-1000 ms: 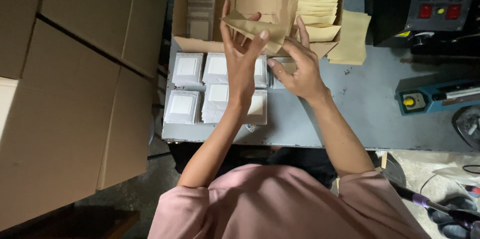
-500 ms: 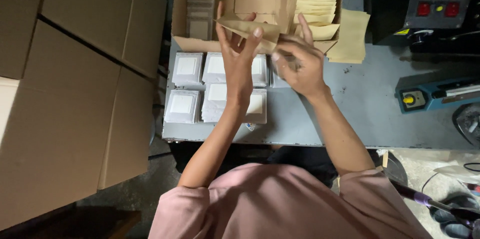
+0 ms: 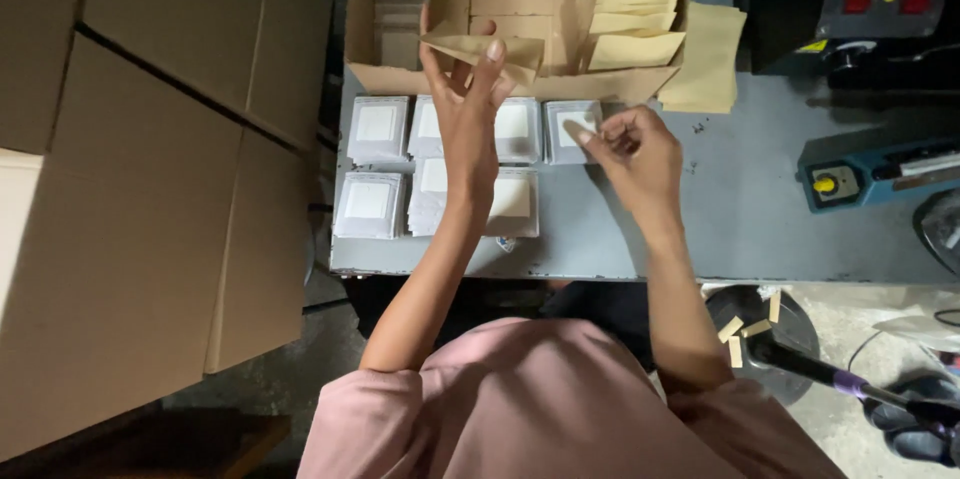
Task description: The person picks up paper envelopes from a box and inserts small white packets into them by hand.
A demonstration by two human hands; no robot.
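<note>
View: one head camera, worn by the person, looking almost straight down.
Facing: the table's (image 3: 760, 229) far edge lies toward the top of the frame, its near edge just above the shoulders.
Nearness: about arm's length (both forearms show whole); the left hand (image 3: 465, 104) is at the far edge, the right hand (image 3: 635, 154) mid-table.
Reach: the table's left edge shows, with stacked boxes (image 3: 150, 189) beyond it; its right end is cut off.
Shared: no second view.

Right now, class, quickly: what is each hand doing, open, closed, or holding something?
Left hand: closed in a grip on a flat brown paper pouch.
Right hand: fingers curled, reaching at a small square white packet; cannot tell if it holds it.
</note>
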